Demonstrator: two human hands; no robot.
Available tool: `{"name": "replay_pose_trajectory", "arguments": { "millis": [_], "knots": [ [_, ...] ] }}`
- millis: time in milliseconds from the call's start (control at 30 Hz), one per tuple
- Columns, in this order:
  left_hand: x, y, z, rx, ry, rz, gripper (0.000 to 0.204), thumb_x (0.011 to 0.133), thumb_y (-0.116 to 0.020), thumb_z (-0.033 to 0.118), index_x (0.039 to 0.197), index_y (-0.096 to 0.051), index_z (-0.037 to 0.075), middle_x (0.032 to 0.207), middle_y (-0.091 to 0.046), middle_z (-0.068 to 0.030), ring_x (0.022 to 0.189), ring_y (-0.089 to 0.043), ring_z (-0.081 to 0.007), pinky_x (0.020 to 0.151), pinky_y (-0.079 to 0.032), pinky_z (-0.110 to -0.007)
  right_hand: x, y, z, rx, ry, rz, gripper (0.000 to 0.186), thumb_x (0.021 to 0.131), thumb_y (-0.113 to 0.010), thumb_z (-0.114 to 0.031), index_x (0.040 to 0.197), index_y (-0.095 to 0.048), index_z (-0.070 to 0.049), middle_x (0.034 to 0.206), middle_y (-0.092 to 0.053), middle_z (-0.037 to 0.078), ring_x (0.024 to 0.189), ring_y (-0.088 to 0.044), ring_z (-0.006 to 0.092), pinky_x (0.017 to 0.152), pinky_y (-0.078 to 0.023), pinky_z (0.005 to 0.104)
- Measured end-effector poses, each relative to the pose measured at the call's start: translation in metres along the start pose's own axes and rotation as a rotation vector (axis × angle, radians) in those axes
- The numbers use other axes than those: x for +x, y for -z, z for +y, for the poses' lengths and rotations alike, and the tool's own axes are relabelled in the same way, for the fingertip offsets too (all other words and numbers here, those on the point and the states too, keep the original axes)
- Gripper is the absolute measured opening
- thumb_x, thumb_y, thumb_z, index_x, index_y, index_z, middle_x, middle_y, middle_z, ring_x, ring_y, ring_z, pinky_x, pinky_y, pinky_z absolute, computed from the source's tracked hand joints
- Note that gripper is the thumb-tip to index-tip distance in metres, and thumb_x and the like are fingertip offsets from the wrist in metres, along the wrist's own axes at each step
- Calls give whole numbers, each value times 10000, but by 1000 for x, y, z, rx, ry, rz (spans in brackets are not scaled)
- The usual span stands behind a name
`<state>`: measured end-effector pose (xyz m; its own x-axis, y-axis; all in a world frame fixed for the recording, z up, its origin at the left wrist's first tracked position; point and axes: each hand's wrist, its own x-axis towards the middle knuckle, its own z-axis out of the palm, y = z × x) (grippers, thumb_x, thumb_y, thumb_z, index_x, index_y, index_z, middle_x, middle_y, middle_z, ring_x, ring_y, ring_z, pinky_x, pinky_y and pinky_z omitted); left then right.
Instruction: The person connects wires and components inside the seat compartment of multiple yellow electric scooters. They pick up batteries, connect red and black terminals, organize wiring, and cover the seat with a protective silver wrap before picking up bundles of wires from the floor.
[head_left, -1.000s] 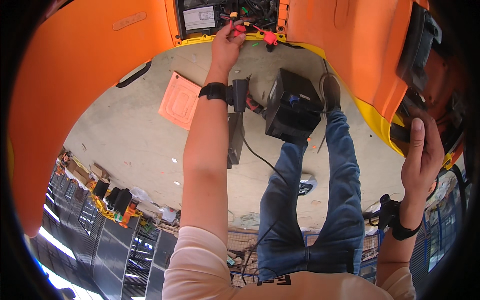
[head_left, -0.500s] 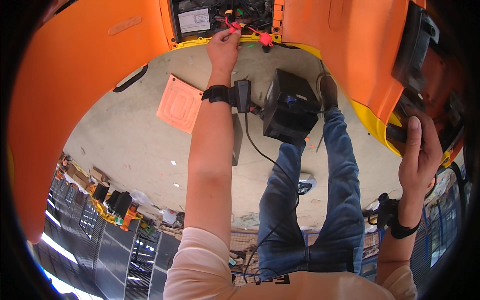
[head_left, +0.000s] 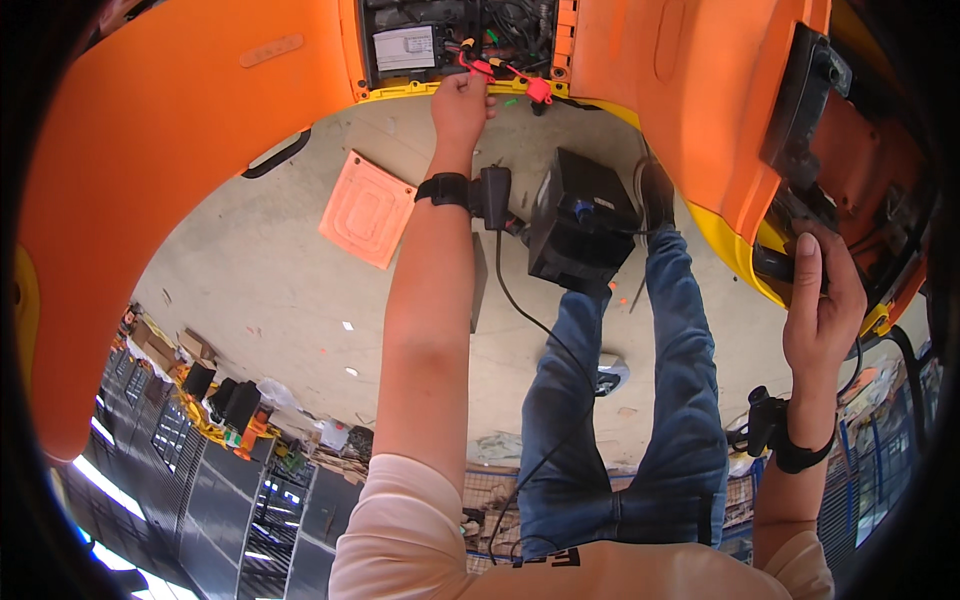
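Note:
My left hand point(head_left: 461, 112) reaches up to the open bay in an orange vehicle body point(head_left: 190, 110). Its thumb and fingers are closed on a red connector cap point(head_left: 482, 71) at the end of a red wire. A second red cap point(head_left: 539, 91) hangs just to the right, over the yellow lower rim point(head_left: 415, 90). Inside the bay sit a silver box point(head_left: 404, 47) and tangled dark cables. At the right, my right hand point(head_left: 826, 305) lies at the edge of another opening in the body, fingers curled around it and partly hidden, thumb pointing up.
On the concrete floor lie an orange square panel point(head_left: 366, 210) and a black box point(head_left: 582, 218) beside my foot. A black cable point(head_left: 535, 318) runs from my left wrist device point(head_left: 494, 198) down past my legs. Boxes and clutter point(head_left: 215, 385) line the lower left.
The view has shifted slightly, so the body and floor things sit a little differently. My left hand keeps its pinch on the red cap, slightly lower; my right hand stays at the edge.

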<state>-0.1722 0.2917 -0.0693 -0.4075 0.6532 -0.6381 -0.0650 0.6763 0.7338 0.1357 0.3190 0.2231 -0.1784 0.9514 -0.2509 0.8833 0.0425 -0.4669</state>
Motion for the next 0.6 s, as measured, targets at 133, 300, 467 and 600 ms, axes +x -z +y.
{"name": "replay_pose_trajectory", "arguments": {
  "millis": [133,300,467,600],
  "knots": [
    [5,-1,8,10,65,-16,243,818,-545,199,879,-549,-36,695,-581,-76,540,-590,-144,421,-477,-242,0,0,1,0,10,7,157,860,-492,-117,872,-583,10,757,-581,114,668,-549,174,626,-412,238],
    [13,4,8,240,-63,-15,255,798,-567,228,850,-581,-21,684,-594,-76,530,-581,-132,429,-473,-250,-1,0,0,23,6,5,146,855,-495,-104,874,-584,11,760,-584,113,672,-555,174,628,-417,239],
    [15,3,4,560,-280,58,270,789,-577,256,820,-609,-10,663,-597,-68,501,-558,-126,467,-475,-251,-1,1,2,3,9,7,139,850,-491,-92,873,-584,9,758,-585,113,668,-557,173,625,-420,241],
    [7,-6,-3,323,-220,125,288,809,-561,257,821,-574,-31,630,-571,-79,501,-545,-136,473,-473,-249,0,2,1,15,9,-1,133,839,-484,-72,875,-585,7,758,-585,116,665,-558,178,627,-423,247]
  ]
}}
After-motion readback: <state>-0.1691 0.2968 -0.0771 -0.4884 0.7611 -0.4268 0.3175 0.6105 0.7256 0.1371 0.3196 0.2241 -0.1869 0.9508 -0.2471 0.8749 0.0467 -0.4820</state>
